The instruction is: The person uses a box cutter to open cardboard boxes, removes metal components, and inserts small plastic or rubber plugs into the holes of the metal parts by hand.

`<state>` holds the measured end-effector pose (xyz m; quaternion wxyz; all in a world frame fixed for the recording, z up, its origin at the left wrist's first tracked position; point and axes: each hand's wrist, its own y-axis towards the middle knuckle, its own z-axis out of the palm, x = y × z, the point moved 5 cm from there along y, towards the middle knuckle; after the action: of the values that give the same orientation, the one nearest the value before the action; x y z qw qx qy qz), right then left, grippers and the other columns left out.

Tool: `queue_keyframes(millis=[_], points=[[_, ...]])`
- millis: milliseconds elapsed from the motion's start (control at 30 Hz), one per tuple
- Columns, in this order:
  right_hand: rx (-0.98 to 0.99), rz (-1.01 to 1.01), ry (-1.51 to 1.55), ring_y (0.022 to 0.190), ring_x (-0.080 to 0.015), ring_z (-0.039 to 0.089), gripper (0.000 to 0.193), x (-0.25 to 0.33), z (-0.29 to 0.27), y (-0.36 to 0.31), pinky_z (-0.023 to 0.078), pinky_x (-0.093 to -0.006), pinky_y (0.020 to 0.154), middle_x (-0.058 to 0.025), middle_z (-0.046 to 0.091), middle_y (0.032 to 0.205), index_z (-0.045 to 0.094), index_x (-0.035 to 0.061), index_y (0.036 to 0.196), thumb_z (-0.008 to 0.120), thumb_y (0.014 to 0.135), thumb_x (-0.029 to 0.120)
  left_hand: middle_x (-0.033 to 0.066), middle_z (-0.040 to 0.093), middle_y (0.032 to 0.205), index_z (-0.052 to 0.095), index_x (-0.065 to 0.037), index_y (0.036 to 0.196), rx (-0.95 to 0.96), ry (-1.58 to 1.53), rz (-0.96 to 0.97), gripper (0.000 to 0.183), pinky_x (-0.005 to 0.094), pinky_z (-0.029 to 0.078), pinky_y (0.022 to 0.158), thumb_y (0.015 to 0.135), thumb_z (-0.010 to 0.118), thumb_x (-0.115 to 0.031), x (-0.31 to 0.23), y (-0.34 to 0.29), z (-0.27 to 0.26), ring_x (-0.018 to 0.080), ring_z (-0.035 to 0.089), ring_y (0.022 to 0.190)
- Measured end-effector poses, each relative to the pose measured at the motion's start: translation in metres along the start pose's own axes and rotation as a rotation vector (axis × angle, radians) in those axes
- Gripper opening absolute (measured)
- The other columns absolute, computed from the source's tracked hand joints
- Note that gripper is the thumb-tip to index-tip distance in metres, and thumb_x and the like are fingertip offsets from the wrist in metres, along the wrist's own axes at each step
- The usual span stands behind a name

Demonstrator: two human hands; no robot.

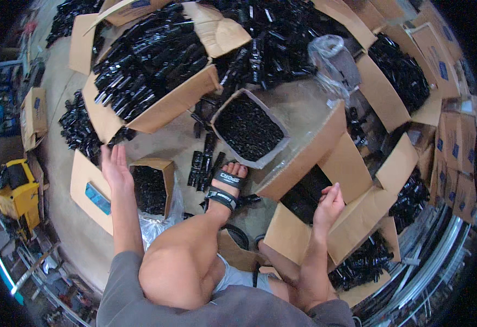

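My left hand (117, 169) is raised, its fingers stretched out and held together, with nothing visible in it. It is beside a small carton (169, 188) full of small black pieces and a flap with a blue-screened phone (98, 198) on it. My right hand (329, 208) is closed with the thumb on top, over an open cardboard box (350, 180) with long black parts (305, 196) inside. Whatever its fingers may hold is hidden. Ahead of my sandalled foot (226, 185) stands a plastic-lined box (274, 156) filled with small black pieces.
A large carton (176, 103) heaped with black plastic parts stands at the far left. Loose black parts (200, 169) lie on the floor near my foot. More open cartons (380, 90) line the right side, beside metal pipes (440, 261). A yellow machine (17, 188) is at left.
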<state>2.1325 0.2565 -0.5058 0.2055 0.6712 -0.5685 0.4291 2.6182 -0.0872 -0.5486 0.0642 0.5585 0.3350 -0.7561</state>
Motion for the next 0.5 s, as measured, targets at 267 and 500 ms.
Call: queue_keyframes(millis=[267, 500], points=[[0.314, -0.114, -0.802, 0.105, -0.0389, 0.068, 0.040, -0.060, 0.001, -0.010, 0.054, -0.0453, 0.091, -0.0241, 0.068, 0.114, 0.063, 0.0017, 0.123, 0.073, 0.091, 0.024, 0.0129, 0.075, 0.102, 0.070, -0.003, 0.117, 1.145, 0.993, 0.520, 0.025, 0.0333, 0.057, 0.081, 0.095, 0.069, -0.012, 0.063, -0.158, 0.161, 0.0212, 0.073, 0.094], [0.236, 0.006, -0.795, 0.102, -0.0440, 0.063, 0.042, -0.069, 0.002, -0.008, 0.052, -0.0505, 0.087, -0.0241, 0.063, 0.104, 0.055, 0.0040, 0.118, 0.077, 0.087, 0.019, 0.0150, 0.074, 0.106, 0.070, -0.003, 0.117, 1.372, 1.034, 0.508, 0.026, 0.0362, 0.057, 0.082, 0.092, 0.070, -0.011, 0.100, -0.195, 0.178, 0.0271, 0.073, 0.094]])
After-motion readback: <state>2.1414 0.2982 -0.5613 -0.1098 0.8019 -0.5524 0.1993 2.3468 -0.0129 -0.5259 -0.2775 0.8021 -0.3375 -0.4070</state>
